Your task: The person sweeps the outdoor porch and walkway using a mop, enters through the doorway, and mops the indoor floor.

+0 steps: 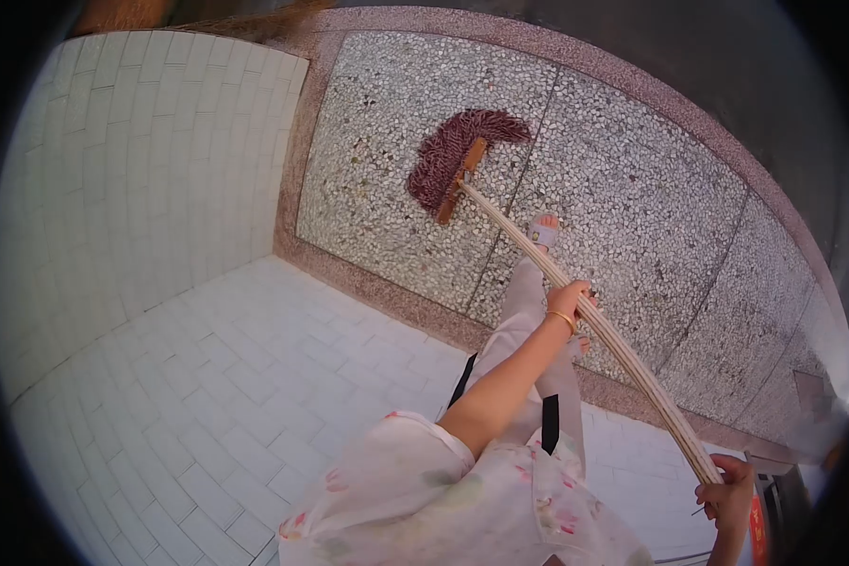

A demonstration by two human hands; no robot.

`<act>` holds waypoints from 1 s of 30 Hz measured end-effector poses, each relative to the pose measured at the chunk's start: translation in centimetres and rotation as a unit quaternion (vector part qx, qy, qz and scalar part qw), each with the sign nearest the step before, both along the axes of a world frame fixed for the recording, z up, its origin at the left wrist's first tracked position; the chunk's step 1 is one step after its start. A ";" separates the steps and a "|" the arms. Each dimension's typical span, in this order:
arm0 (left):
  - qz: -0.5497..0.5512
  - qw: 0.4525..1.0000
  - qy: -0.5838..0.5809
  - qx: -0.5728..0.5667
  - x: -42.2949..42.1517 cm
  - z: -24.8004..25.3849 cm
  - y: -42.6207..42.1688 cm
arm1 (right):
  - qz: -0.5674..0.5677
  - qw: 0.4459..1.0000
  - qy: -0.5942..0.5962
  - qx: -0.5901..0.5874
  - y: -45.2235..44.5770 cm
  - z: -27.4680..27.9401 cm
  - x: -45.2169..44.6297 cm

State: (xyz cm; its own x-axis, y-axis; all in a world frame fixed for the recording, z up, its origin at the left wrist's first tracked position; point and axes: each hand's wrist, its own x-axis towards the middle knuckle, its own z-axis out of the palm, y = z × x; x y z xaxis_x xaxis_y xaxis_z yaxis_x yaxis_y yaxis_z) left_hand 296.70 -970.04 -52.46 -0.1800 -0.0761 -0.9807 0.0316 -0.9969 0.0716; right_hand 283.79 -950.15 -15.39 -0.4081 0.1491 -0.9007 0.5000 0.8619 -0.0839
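A mop with a dark red, shaggy head (pixel 450 154) lies on the pebbled floor, its fibres fanned out to the far left. A brown wooden bar (pixel 474 158) joins the head to a long, pale, ridged pole (pixel 632 363) that slants down toward my right side. Partway along the pole, my left hand (pixel 568 300), with a gold bangle at the wrist, is closed around it. My right hand (pixel 726 492) grips the pole's upper end, low at the right of the view.
My sandalled foot (pixel 543 232) stands on the pebbled floor (pixel 623 208), close to the pole. A white tiled wall (pixel 170 160) rises at the left. Pale tiles (pixel 198 396) cover the near side, and a pinkish stone border (pixel 377 297) edges the pebbled panel.
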 end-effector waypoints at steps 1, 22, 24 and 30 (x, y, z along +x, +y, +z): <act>0.025 0.999 0.006 -0.024 0.7 -1.3 -2.4 | 0.005 1.000 -0.002 0.001 -2.8 -1.1 -0.6; -0.027 0.975 -0.190 -0.116 20.2 -1.8 -8.0 | 0.074 0.931 -0.198 -0.299 -7.0 -17.0 20.4; -0.023 0.977 -0.176 -0.121 19.4 -1.1 -1.6 | 0.059 0.946 -0.182 -0.261 -2.5 -13.5 19.4; -0.009 0.985 -0.153 -0.073 17.0 7.1 6.9 | 0.059 0.979 -0.087 -0.176 3.6 -5.4 19.8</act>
